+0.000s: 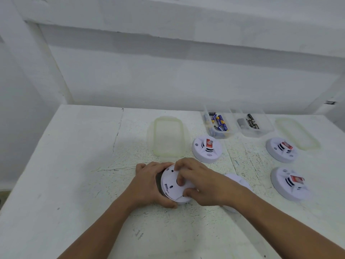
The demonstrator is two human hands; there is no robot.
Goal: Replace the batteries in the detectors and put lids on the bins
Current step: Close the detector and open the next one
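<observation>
I hold a white round detector [172,186] with its back face up, tilted a little off the table. My left hand [147,184] grips its left rim. My right hand [197,182] curls over its top and right side, fingertips on the back plate. Behind my right wrist lies another white detector [236,181], mostly hidden. Three more detectors with red labels sit face up: one in the middle [206,148], one far right [281,149], one near right [289,183]. Two clear bins stand at the back: the left bin [218,134] holds blue batteries, the right bin [256,132] dark ones.
A clear lid [169,136] lies left of the bins and a second lid [297,134] lies right of them. The white scratched table [74,165] runs to a white wall at the back; its left edge drops away.
</observation>
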